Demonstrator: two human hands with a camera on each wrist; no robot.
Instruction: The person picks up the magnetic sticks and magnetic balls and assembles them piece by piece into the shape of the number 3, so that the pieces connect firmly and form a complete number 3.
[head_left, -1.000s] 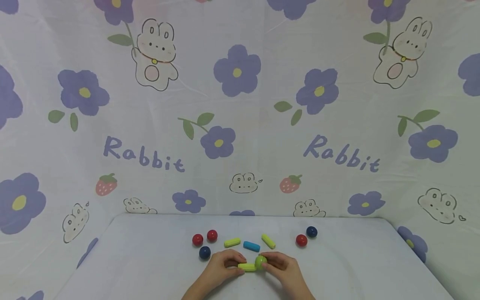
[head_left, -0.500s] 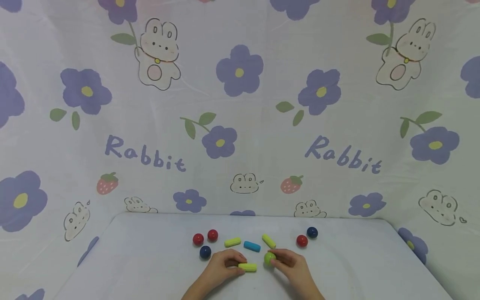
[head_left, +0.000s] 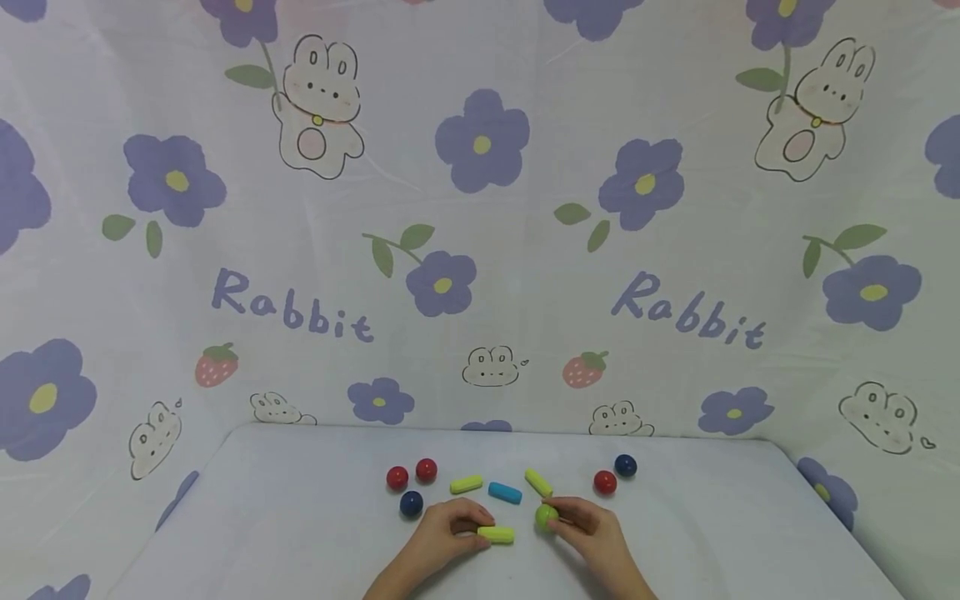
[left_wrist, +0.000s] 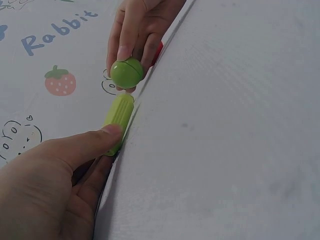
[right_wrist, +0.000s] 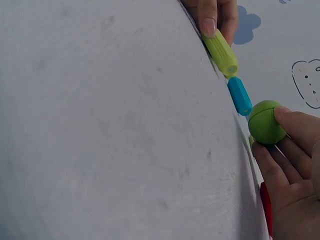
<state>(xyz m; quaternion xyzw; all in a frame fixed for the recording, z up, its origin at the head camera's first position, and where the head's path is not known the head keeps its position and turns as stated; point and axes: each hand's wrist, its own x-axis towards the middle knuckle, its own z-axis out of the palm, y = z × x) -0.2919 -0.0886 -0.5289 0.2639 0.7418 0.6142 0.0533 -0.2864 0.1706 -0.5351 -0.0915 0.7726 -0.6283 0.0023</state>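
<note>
My left hand pinches a short yellow-green ribbed rod between thumb and fingers, near the front of the white table. To the right, my right hand holds a glossy green ball with a seam round it, thumb on one side and fingers on the other. A gap separates the ball from the rod's free end. Behind the hands lie a blue rod and two more yellow-green rods, one on the left and a slanted rod just behind the ball.
On the left of the table sit two red balls and a dark blue ball. A red ball and a dark blue ball stand at the back right. A patterned cloth hangs behind the table.
A second ago the green ball was against the end of the rod. My right hand has since drawn it away to the right. The left hand holds its place with the rod.
</note>
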